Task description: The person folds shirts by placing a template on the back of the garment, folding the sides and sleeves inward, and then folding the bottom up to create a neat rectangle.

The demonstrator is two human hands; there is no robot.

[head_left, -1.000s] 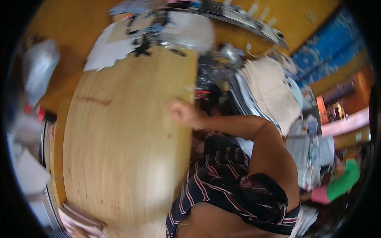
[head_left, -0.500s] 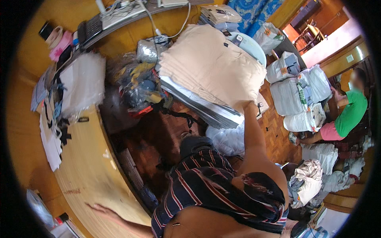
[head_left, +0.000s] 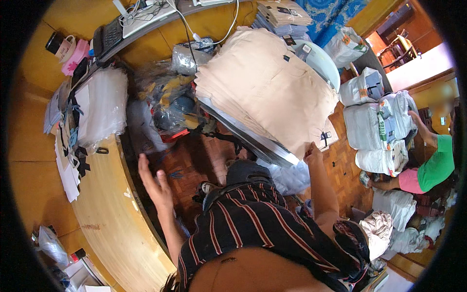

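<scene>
A thick stack of flat beige garments (head_left: 265,82) lies in front of me, with grey and white layers showing beneath. A small dark label sits on the top one. At the stack's near right corner, my right hand (head_left: 314,155) has its fingers closed on the edge of the beige cloth; the fingertips are partly hidden. My left hand (head_left: 154,187) is raised beside the inner edge of the wooden table (head_left: 109,204). Its fingers are spread, with nothing in them.
Clear plastic sleeves (head_left: 104,104) lie on the table's far end. Plastic-wrapped bundles (head_left: 175,107) sit left of the stack. Packed white sacks (head_left: 362,126) stand on the right floor, beside a person in a green shirt (head_left: 435,163). Packaged garments (head_left: 284,13) are piled behind.
My left hand has lifted off the wooden table and moved forward and right. My right hand stays at the stack's corner, its fingers now more curled. The view has shifted slightly.
</scene>
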